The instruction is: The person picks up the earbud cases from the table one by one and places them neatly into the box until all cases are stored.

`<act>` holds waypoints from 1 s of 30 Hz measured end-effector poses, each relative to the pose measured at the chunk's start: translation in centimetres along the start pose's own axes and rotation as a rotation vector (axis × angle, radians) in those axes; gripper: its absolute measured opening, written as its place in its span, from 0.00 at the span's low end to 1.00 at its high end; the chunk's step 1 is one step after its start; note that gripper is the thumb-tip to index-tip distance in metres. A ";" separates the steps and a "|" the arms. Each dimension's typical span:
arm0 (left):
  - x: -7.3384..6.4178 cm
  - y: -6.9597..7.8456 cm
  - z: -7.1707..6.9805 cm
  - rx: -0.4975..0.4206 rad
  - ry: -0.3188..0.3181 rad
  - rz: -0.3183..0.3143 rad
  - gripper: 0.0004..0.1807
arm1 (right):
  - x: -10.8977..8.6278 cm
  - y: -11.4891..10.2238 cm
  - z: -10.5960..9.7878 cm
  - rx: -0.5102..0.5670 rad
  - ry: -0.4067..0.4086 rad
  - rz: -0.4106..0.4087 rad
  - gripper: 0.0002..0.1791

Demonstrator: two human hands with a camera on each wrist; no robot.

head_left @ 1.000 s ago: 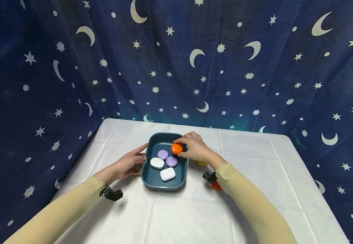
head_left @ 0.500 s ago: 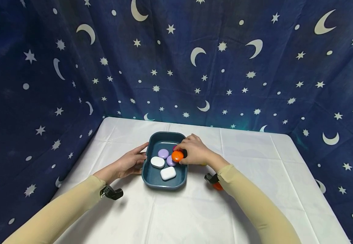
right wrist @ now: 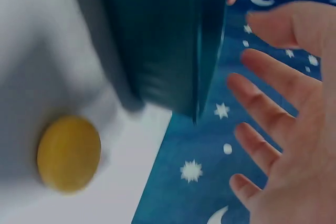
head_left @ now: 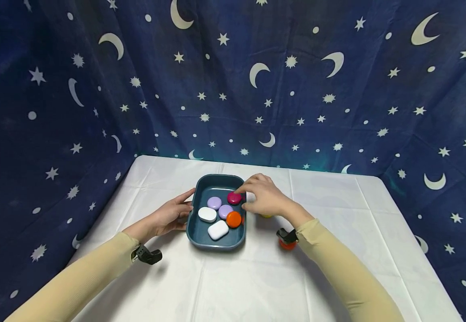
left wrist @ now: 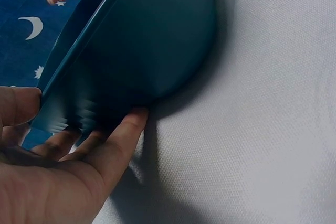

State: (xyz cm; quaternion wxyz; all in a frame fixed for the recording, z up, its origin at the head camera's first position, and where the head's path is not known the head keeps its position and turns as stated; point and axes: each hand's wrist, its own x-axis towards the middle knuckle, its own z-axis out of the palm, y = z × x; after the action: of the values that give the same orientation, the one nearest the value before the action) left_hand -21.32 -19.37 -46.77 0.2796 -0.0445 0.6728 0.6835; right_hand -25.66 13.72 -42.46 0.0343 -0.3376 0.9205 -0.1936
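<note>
A dark teal tray (head_left: 216,243) sits on the white table. My left hand (head_left: 171,215) lies along its left side, and in the left wrist view the fingertips (left wrist: 137,116) touch the outer wall with the thumb at the rim. My right hand (head_left: 266,197) is over the tray's right rim, fingers parted and holding nothing. Near its fingertips lies a glossy magenta disc (head_left: 234,198). The tray also holds an orange disc (head_left: 234,219), two lilac discs (head_left: 214,203), a white oval piece (head_left: 207,214) and a white rounded rectangular piece (head_left: 218,230).
On the table right of the tray are a yellow disc (right wrist: 69,153), partly hidden by my right hand in the head view, and a red-orange one (head_left: 287,244) beneath the right wrist's camera. A dark blue curtain (head_left: 233,80) with moons and stars hangs behind the table.
My right hand has carried the orange disc toward the near right of the tray, let go of it and drawn back slightly right. The magenta disc now shows fully. My left hand stays put.
</note>
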 end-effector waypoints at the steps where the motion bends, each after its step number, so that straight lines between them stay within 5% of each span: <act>1: 0.0 0.0 0.0 -0.001 0.001 -0.001 0.38 | -0.2 0.3 -0.3 0.018 0.024 0.012 0.21; 8: 0.1 -0.2 -0.3 0.004 -0.006 0.000 0.39 | -2.2 2.6 -2.1 0.097 0.142 0.104 0.20; 14: 0.1 -0.3 -0.3 0.000 -0.013 0.008 0.38 | -3.7 4.6 -2.2 0.151 0.163 0.149 0.22; 30: 0.1 -0.2 -0.2 -0.003 -0.022 0.015 0.38 | -5.5 7.9 1.0 0.155 -0.016 0.236 0.35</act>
State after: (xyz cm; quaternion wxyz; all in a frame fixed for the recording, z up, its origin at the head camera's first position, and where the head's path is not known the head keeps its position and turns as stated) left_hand -21.37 -19.52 -46.97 0.2819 -0.0325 0.6688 0.6871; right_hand -25.99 22.40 -46.73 0.0901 -0.2247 0.9359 -0.2560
